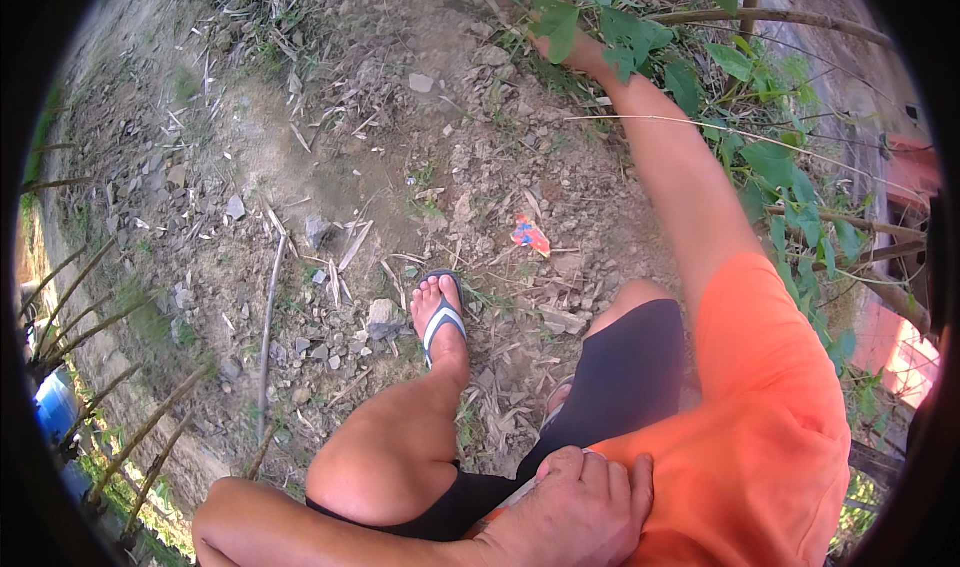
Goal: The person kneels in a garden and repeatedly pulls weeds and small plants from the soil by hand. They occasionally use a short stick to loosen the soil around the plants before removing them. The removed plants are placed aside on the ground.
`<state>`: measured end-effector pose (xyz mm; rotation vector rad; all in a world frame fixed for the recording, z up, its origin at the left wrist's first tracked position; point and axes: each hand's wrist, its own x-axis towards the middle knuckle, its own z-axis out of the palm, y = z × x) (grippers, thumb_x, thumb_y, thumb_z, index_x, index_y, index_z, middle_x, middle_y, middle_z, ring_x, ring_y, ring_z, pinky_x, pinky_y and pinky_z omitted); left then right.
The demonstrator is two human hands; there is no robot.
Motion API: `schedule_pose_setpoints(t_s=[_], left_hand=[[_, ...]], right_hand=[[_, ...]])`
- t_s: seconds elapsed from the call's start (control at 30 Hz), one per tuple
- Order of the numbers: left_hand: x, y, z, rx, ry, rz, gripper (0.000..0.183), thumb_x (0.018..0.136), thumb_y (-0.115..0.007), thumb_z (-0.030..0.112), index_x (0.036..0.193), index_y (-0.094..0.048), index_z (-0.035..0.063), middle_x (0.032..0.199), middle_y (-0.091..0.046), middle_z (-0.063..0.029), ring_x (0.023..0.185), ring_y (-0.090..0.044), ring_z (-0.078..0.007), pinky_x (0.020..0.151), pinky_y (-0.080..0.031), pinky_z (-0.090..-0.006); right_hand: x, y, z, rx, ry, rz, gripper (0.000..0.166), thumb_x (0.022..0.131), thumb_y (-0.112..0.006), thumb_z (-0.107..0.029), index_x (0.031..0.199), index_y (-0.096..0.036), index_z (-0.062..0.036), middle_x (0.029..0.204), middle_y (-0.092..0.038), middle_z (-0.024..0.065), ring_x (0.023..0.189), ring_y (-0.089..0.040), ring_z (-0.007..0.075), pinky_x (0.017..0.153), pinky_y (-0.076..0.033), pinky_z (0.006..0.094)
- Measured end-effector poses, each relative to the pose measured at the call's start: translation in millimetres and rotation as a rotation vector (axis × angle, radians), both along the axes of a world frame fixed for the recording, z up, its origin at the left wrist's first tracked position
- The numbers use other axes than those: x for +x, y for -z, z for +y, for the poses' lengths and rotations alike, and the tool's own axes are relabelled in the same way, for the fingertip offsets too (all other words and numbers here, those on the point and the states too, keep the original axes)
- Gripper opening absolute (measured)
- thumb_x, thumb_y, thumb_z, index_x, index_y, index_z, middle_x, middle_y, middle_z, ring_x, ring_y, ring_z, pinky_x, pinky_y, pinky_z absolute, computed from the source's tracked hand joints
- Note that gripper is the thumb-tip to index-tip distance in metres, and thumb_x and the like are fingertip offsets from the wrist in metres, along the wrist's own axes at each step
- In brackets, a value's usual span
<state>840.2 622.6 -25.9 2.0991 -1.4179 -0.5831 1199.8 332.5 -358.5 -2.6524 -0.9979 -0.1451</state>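
My left hand (566,503) rests against my orange shirt (735,469) at the lap, fingers curled over something pale that is mostly hidden; I cannot tell what it is. The right arm reaches out to the top of the view, into a leafy green plant (630,34). Of my right hand (521,12) only a little shows behind the leaves, and its fingers are hidden. A thin dry stem (660,118) crosses the right forearm. On the soil before me lies a scrap of red and blue wrapper (530,235), beyond my foot in a flip-flop (442,319).
Stones (385,318), dry leaves and a long stick (270,319) lie on the bare soil. Upright sticks (150,424) stand along the left edge, with a blue object (56,406) behind them. Branches (795,16) and vines run along the right.
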Motion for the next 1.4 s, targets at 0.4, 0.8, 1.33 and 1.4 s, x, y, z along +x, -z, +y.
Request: schedule_pose_setpoints(t_s=[0.4, 0.8, 1.33, 1.4], left_hand=[[12.9, -12.8, -11.8, 0.090, 0.101, 0.034, 0.032, 0.090, -0.055, 0.020, 0.107, -0.066, -0.0042, 0.076, -0.061, -0.0069, 0.071, -0.061, -0.0195, 0.066, -0.043, -0.0334], [1.4, -16.8, -12.3, 0.114, 0.097, 0.071, 0.033, 0.091, -0.054, 0.020, 0.112, -0.066, -0.0040, 0.079, -0.062, -0.0068, 0.072, -0.061, -0.0205, 0.068, -0.044, -0.0341], [-6.8, -19.3, -24.6, 0.129, 0.108, 0.069, 0.043, 0.093, -0.053, 0.017, 0.129, -0.061, -0.0054, 0.087, -0.065, -0.0077, 0.080, -0.063, -0.0208, 0.073, -0.047, -0.0335], [-6.8, -22.8, -25.4, 0.142, 0.144, 0.063, 0.044, 0.094, -0.053, 0.017, 0.130, -0.060, -0.0053, 0.086, -0.065, -0.0077, 0.080, -0.062, -0.0210, 0.073, -0.047, -0.0336]], right_hand=[[-12.9, 38.1, -8.8, -0.205, 0.384, 0.228, 0.023, 0.091, -0.060, -0.018, 0.092, -0.066, 0.0039, 0.087, -0.067, 0.0260, 0.082, -0.065, 0.0431, 0.075, -0.053, 0.0504], [-53.0, 4.7, 27.3, 0.044, 0.444, 0.356, 0.023, 0.093, -0.052, -0.013, 0.108, -0.057, 0.0026, 0.100, -0.066, 0.0322, 0.101, -0.062, 0.0524, 0.084, -0.050, 0.0577], [-136.6, 35.2, 153.3, -0.659, 0.248, 0.207, 0.025, 0.088, -0.066, -0.014, 0.109, -0.076, -0.0046, 0.096, -0.075, 0.0078, 0.084, -0.075, 0.0246, 0.053, -0.056, 0.0438], [-132.0, 38.4, 156.0, -0.661, 0.350, 0.284, 0.017, 0.086, -0.069, -0.013, 0.097, -0.082, -0.0148, 0.097, -0.076, 0.0005, 0.092, -0.075, 0.0234, 0.055, -0.056, 0.0436]])
